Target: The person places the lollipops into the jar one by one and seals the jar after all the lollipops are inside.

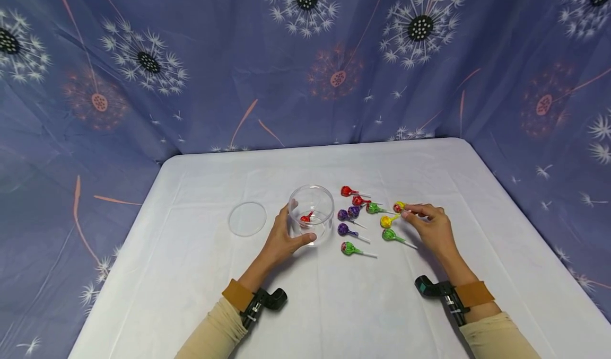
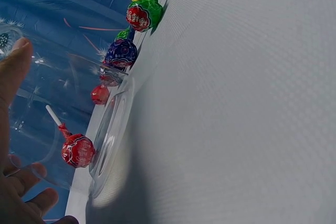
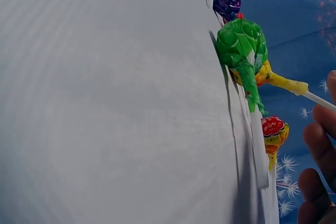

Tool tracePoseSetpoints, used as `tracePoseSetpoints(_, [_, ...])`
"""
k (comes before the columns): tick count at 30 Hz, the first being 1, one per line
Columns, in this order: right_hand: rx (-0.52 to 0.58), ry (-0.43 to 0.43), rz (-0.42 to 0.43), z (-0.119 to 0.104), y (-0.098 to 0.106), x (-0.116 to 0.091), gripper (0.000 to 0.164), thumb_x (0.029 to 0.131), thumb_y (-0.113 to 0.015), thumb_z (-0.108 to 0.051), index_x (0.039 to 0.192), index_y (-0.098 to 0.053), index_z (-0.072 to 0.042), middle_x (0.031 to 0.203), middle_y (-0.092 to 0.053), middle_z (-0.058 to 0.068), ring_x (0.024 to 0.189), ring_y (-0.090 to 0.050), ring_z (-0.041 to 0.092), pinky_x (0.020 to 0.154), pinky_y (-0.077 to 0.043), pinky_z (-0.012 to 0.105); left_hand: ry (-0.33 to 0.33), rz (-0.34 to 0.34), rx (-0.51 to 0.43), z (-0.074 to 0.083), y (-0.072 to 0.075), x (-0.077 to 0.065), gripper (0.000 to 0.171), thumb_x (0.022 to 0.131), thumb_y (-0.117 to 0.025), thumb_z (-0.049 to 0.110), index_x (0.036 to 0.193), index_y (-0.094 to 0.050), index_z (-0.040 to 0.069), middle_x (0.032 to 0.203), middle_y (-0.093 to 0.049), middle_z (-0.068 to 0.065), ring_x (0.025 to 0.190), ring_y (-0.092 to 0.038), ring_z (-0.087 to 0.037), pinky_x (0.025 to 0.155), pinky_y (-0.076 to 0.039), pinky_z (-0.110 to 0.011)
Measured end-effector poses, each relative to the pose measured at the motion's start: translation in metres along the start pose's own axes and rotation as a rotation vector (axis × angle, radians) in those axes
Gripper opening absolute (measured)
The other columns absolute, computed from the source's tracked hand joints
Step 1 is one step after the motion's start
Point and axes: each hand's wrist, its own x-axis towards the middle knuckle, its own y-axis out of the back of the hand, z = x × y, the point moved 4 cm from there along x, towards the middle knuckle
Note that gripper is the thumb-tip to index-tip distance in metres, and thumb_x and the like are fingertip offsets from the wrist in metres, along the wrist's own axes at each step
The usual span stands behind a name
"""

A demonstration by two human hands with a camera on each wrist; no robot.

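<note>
My left hand (image 1: 282,238) grips a clear round plastic jar (image 1: 324,229) from its left side, thumb at the front and fingers behind. Inside the jar lies one red-wrapped lollipop (image 2: 79,150), its white stick leaning up. At the right, my right hand (image 1: 431,229) pinches the white stick of a yellow lollipop (image 1: 386,221) between thumb and fingers. Just behind it is a yellow-and-red lollipop (image 3: 275,129), close to the same fingers. A green lollipop (image 1: 389,235) lies in front of the pinched one and partly covers it in the right wrist view.
Between the hands lie several more lollipops: red ones (image 1: 346,191) at the back, purple ones (image 1: 343,229) in the middle, and a green-and-red one (image 1: 348,248) nearest me. A clear round lid (image 1: 247,235) rests left of the jar on the white-covered table (image 1: 191,274). A patterned blue cloth (image 1: 215,83) hangs behind.
</note>
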Motion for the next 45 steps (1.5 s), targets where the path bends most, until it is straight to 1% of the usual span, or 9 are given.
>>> tracePoseSetpoints(6, [0.011, -0.016, -0.013, 0.002, -0.002, -0.002, 0.027, 0.086, -0.068, -0.033, 0.1, -0.074, -0.01, 0.084, -0.052, -0.04, 0.081, -0.041, 0.005, 0.068, -0.033, 0.019, 0.01, -0.004, 0.011, 0.001, 0.0, -0.001, 0.095, 0.07, -0.083, 0.032, 0.147, -0.029, 0.016, 0.149, -0.037, -0.008, 0.139, -0.032, -0.029, 0.116, -0.023, -0.05])
tracePoseSetpoints(11, [0.036, 0.007, 0.002, 0.001, -0.002, -0.001, 0.025, 0.086, -0.069, -0.03, 0.097, -0.074, -0.009, 0.084, -0.054, -0.039, 0.077, -0.04, 0.003, 0.066, -0.033, 0.018, 0.0, 0.003, 0.02, 0.001, 0.0, -0.001, 0.095, 0.07, -0.083, 0.033, 0.147, -0.029, 0.015, 0.149, -0.038, -0.008, 0.139, -0.032, -0.029, 0.116, -0.023, -0.05])
tracePoseSetpoints(20, [0.071, 0.044, 0.054, -0.004, -0.003, -0.001, 0.018, 0.084, -0.072, -0.022, 0.091, -0.075, -0.006, 0.084, -0.058, -0.035, 0.078, -0.043, 0.0, 0.067, -0.033, 0.016, 0.038, 0.002, 0.018, 0.0, 0.0, -0.001, 0.096, 0.07, -0.083, 0.032, 0.147, -0.028, 0.017, 0.149, -0.037, -0.006, 0.14, -0.031, -0.027, 0.117, -0.022, -0.048])
tracePoseSetpoints(24, [0.062, 0.038, 0.062, -0.009, -0.002, -0.001, 0.019, 0.085, -0.071, -0.023, 0.089, -0.074, -0.005, 0.08, -0.054, -0.039, 0.081, -0.042, -0.003, 0.07, -0.033, 0.016, 0.031, 0.001, 0.024, 0.0, 0.001, -0.001, 0.096, 0.07, -0.083, 0.033, 0.147, -0.028, 0.016, 0.149, -0.038, -0.006, 0.139, -0.032, -0.027, 0.116, -0.023, -0.048])
tracePoseSetpoints(27, [0.046, 0.012, 0.059, -0.013, 0.0, -0.001, 0.023, 0.086, -0.07, -0.028, 0.09, -0.074, -0.006, 0.077, -0.052, -0.038, 0.083, -0.041, -0.003, 0.073, -0.033, 0.021, 0.029, 0.001, 0.029, 0.0, 0.001, -0.001, 0.096, 0.07, -0.083, 0.034, 0.147, -0.028, 0.017, 0.149, -0.038, -0.006, 0.139, -0.033, -0.027, 0.116, -0.023, -0.048])
tracePoseSetpoints(31, [0.071, 0.022, 0.07, -0.024, 0.004, 0.001, 0.023, 0.086, -0.07, -0.029, 0.091, -0.075, -0.008, 0.077, -0.055, -0.036, 0.085, -0.042, -0.003, 0.077, -0.034, 0.025, 0.038, 0.003, 0.027, 0.0, 0.0, -0.001, 0.097, 0.069, -0.083, 0.034, 0.147, -0.029, 0.018, 0.149, -0.038, -0.005, 0.139, -0.032, -0.026, 0.116, -0.023, -0.048])
tracePoseSetpoints(37, [0.129, 0.09, 0.105, -0.05, 0.011, 0.006, 0.019, 0.085, -0.07, -0.025, 0.092, -0.075, -0.008, 0.08, -0.058, -0.033, 0.085, -0.044, 0.0, 0.075, -0.032, 0.02, 0.032, 0.001, 0.02, 0.0, 0.0, -0.002, 0.097, 0.07, -0.083, 0.035, 0.147, -0.028, 0.017, 0.149, -0.037, -0.007, 0.139, -0.032, -0.027, 0.116, -0.023, -0.049])
tracePoseSetpoints(42, [0.182, 0.125, 0.105, -0.074, 0.014, 0.01, 0.017, 0.085, -0.071, -0.023, 0.092, -0.075, -0.008, 0.08, -0.06, -0.029, 0.087, -0.044, 0.002, 0.075, -0.033, 0.021, 0.02, 0.001, 0.026, 0.001, 0.001, -0.002, 0.096, 0.07, -0.083, 0.035, 0.147, -0.029, 0.016, 0.149, -0.037, -0.007, 0.139, -0.032, -0.028, 0.116, -0.024, -0.049])
tracePoseSetpoints(45, [0.224, 0.148, 0.103, -0.089, 0.013, 0.013, 0.015, 0.084, -0.071, -0.019, 0.092, -0.076, -0.007, 0.079, -0.06, -0.028, 0.087, -0.044, 0.001, 0.076, -0.032, 0.021, 0.024, -0.001, 0.03, 0.001, 0.001, -0.001, 0.097, 0.07, -0.083, 0.035, 0.147, -0.028, 0.017, 0.149, -0.037, -0.006, 0.139, -0.032, -0.027, 0.116, -0.024, -0.048])
